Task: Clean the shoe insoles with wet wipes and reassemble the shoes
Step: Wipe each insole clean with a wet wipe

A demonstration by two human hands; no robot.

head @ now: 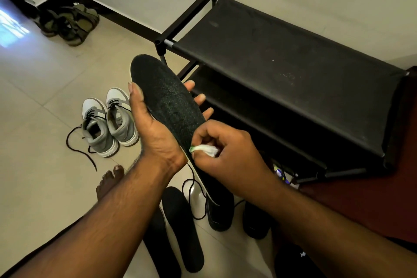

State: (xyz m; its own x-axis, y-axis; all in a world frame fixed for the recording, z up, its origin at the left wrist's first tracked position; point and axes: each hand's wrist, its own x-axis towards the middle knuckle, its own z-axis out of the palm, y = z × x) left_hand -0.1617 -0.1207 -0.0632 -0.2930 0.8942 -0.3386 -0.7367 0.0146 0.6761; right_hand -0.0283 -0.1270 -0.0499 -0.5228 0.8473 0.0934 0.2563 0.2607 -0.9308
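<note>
- Right hand [228, 153] grip: fingers pinched on a wadded wet wipe [206, 149], pressed at the heel end of the black insole [168, 99].
- Left hand [155, 128] grip: wrapped round that insole, held up over the floor [45, 176].
- I read this as mid-wipe; next needs strokes toward the toe, then a swap.
- Two more insoles [180, 228] lie on the floor (cleaned or not, can't tell).
- Containers: grey sneakers [108, 124] stand open, contents unclear; black shoes [220, 210] mostly hidden; shoe rack [282, 70] top shelf bare.
</note>
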